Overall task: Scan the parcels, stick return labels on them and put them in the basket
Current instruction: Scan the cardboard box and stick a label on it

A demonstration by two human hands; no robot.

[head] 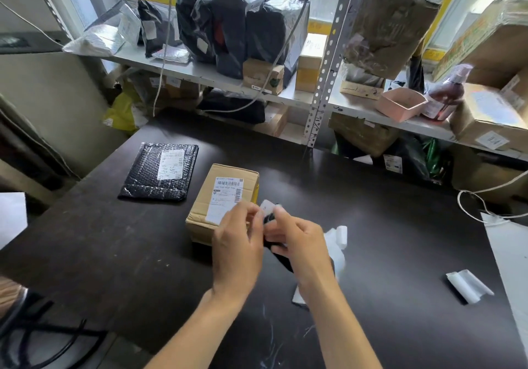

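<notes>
A dark, scuffed bench (pixel 114 254) fills the lower half of the view, with a small cardboard box (pixel 200 214) near its middle, its white shipping label (pixel 227 197) facing up. Beyond the box to the left lies a black bubble mailer (pixel 143 177), flat, also label-up. Just to the near right of the box, the two hands meet above the bench. The left hand (pixel 238 250) has its fingers curled, the tips pinching at a small white sticker (pixel 267 205). The right hand (pixel 300 244) has its fingers curled round a dark object (pixel 270 220) that is mostly hidden and blurred; what it is cannot be told. Right of the box, past the hands, sits a white roll of labels (pixel 341 235), and farther right near the bench edge lies a white curled strip of backing paper (pixel 468 285).

Behind the box, beyond the far edge of the bench, a metal shelf rack (pixel 323 94) stands against a window, loaded with black plastic-wrapped parcels (pixel 228 25), brown cartons (pixel 394 25), a pink tray (pixel 400 103) and a spray bottle (pixel 445 94). White cables (pixel 164 54) hang down across the shelves.
</notes>
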